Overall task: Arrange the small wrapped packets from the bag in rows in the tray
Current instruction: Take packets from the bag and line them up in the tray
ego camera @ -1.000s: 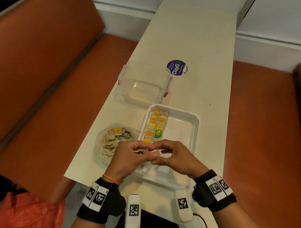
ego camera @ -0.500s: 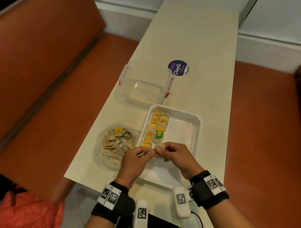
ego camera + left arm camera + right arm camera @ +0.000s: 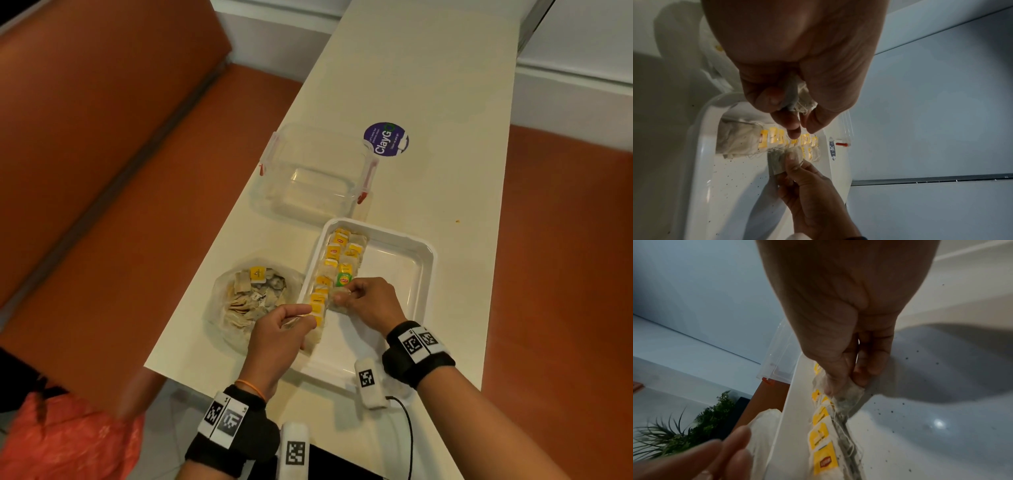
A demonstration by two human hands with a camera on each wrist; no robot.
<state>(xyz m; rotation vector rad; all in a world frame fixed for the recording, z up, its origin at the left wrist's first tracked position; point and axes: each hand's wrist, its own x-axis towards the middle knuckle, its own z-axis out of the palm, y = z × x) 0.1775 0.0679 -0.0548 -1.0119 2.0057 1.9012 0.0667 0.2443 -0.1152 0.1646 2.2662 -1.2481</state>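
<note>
The right hand (image 3: 368, 301) is inside the white tray (image 3: 423, 270), close to the tray's left side. Its thumb and fingers (image 3: 840, 378) pinch one pale packet (image 3: 849, 395) by its top edge. The packet hangs down and touches the tray floor at the near end of the second row. A green packet (image 3: 343, 280) lies just past the fingertips.

The left hand (image 3: 277, 337) is over the near left edge of the tray. Its fingers are curled in, and its thumb and fingers squeeze a small bunch of packets (image 3: 797, 97). The tip of one finger (image 3: 793, 129) points down at the first row.

Two rows of packets with yellow tags (image 3: 334, 253) run from the far end of the tray toward the hands, along the left wall. The right part of the tray has only little dark crumbs.

The clear bag (image 3: 253, 298) sits on the worktop (image 3: 445, 102) just left of the tray, with more packets inside. A clear box (image 3: 315, 174) with red clips stands past the tray. A round purple sticker (image 3: 386, 139) is to the right of the box.
</note>
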